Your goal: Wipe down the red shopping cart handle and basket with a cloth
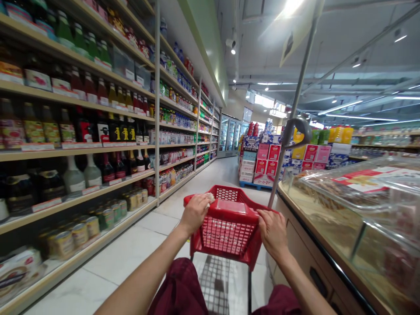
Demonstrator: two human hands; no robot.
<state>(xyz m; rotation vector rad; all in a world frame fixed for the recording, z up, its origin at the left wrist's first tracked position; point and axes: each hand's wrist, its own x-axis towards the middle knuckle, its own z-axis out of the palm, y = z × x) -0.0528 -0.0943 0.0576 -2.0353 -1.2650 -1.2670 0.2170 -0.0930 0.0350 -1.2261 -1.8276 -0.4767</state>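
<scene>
A red plastic shopping cart (226, 232) stands right in front of me, its basket seen from the handle side. My left hand (196, 213) is wrapped over the left part of the cart's handle (233, 211). A small crumpled whitish thing, like a tissue or cloth (210, 197), sticks out at its fingers. On the right end of the handle, my right hand (272, 232) is closed with the fingers curled over it. The mesh hides most of the inside of the basket.
Shelves of bottles and cans (78, 144) run along my left. Close on the right is a display counter (315, 236) with clear-lidded packs (364, 179), and a metal pole (293, 118) rises beside it. Stacked boxes (267, 164) stand ahead; the tiled floor (131, 258) leads toward glass-door coolers (228, 133).
</scene>
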